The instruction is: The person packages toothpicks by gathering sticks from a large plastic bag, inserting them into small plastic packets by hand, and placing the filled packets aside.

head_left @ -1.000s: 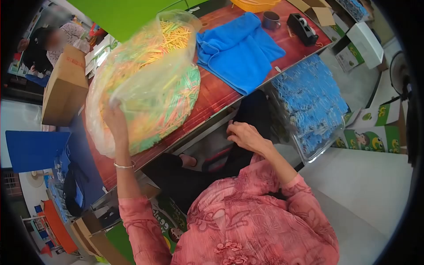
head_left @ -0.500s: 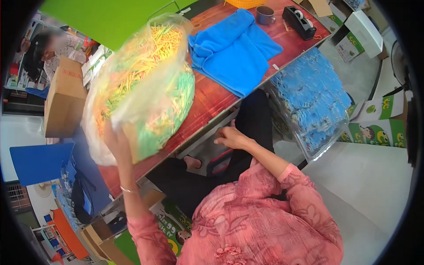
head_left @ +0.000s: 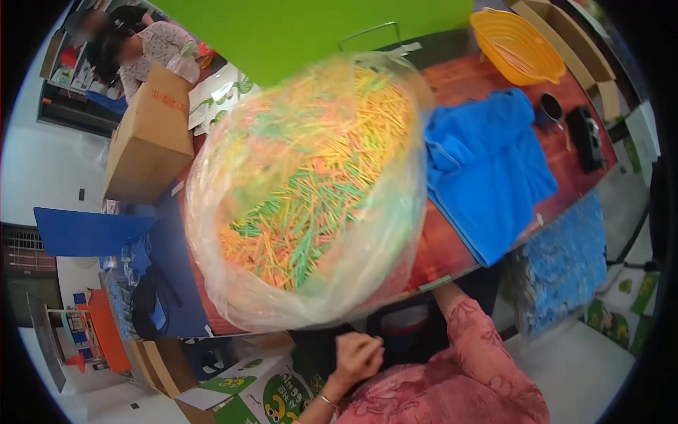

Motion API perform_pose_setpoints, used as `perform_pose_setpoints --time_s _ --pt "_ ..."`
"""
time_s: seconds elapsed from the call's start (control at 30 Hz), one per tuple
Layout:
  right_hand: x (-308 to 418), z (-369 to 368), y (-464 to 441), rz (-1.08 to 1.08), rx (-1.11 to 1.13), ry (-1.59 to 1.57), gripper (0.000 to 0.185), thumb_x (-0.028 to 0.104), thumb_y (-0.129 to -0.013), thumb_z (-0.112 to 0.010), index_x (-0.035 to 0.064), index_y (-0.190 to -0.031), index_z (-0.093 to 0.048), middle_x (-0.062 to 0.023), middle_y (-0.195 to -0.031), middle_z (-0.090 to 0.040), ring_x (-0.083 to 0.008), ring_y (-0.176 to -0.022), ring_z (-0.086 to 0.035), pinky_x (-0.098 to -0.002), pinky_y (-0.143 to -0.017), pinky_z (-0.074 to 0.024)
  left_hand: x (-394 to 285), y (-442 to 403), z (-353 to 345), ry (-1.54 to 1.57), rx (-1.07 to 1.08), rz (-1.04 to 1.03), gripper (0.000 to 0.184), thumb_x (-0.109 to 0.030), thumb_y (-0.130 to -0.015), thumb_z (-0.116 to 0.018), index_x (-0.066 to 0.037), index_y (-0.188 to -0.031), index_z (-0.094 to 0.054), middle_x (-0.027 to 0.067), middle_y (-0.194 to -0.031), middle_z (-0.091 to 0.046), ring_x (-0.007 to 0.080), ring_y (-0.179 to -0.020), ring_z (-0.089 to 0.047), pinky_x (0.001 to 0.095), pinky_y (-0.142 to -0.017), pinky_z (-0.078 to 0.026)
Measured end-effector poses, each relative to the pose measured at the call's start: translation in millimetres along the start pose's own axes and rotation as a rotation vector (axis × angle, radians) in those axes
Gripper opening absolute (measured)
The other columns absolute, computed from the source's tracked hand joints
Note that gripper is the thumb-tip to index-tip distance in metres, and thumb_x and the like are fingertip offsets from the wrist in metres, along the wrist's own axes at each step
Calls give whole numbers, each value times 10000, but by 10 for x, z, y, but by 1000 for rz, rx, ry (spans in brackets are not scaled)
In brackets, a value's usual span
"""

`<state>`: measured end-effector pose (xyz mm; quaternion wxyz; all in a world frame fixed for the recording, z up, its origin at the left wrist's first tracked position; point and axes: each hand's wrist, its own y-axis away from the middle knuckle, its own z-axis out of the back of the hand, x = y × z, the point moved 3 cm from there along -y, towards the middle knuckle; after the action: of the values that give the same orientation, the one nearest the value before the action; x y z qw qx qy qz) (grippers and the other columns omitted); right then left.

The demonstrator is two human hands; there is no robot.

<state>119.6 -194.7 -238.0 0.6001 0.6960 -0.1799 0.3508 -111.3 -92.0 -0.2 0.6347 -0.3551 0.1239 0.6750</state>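
A big clear plastic bag [head_left: 244, 311] lies open on the red table [head_left: 441, 247], full of thin sticks [head_left: 311, 233] in yellow, orange and green. Below its near edge, over my lap, is my left hand [head_left: 358, 358], with curled fingers and apart from the bag. Whether anything is inside those fingers is hidden. My right forearm reaches under the table edge, so my right hand is out of sight. Right of the bag lies a folded blue cloth [head_left: 487, 169].
A yellow basket [head_left: 505, 53], a metal cup [head_left: 548, 112] and a black tape dispenser [head_left: 585, 138] stand at the back right. A clear container of blue pieces [head_left: 561, 265] is at the right. Cardboard box [head_left: 152, 134] and two people are at left.
My left hand has come away from the bag, down to my lap. The bag's mouth now lies wider, showing more sticks. My right hand has gone under the table edge. The view has turned left.
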Motion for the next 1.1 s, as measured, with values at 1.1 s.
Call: perform_pose_setpoints --time_s 1.1 --pt "-526 -279 65 98 217 58 166 175 -833 -634 62 -892 -740 -94 -935 -715 -214 -854 -678 -350 -701 -559 2790 756 -1007 811 -4 1408 129 -72 -952 -530 -45 -1060 -596 30 -815 -520 140 -695 -518 264 -596 -445"
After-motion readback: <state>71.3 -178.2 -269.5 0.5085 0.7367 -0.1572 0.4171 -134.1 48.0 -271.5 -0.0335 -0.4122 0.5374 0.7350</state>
